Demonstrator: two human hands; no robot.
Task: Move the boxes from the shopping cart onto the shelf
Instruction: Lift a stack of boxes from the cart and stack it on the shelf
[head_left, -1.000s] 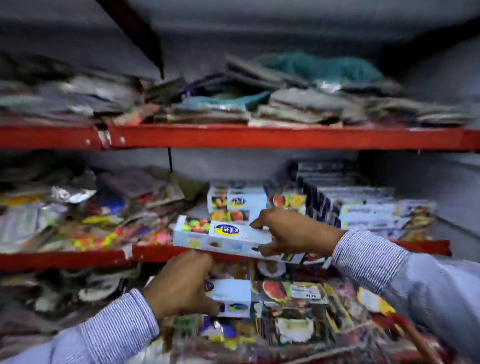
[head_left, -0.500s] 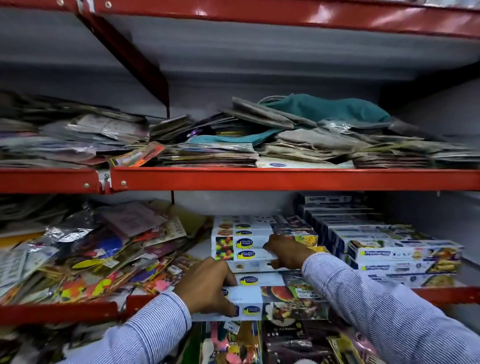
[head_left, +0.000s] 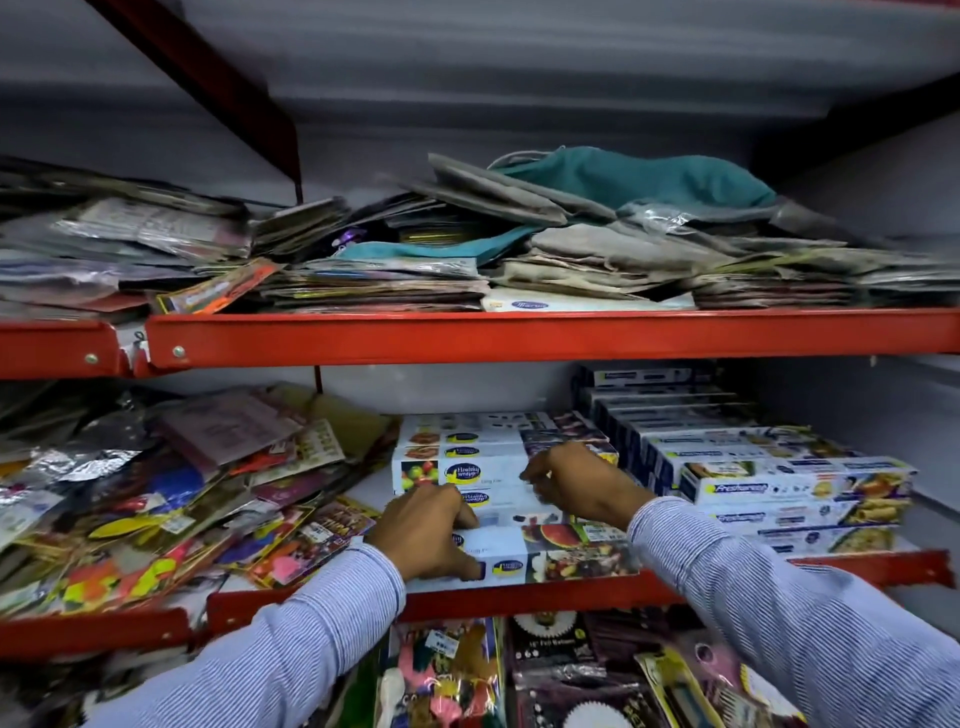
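Boxes (head_left: 498, 470) of food wrap, long, narrow and stiff-sided, look light and are best taken at the ends or pinched across the narrow width; the glossy card may slide. They sit stacked mid-shelf (head_left: 519, 600), beside a taller stack of blue-and-white boxes (head_left: 789, 488). The left hand (head_left: 426, 535) lies flat, fingers spread, on the front box (head_left: 561, 556) at the shelf edge. The right hand (head_left: 576, 480) curls loosely on the stack behind, seemingly pressing rather than gripping.
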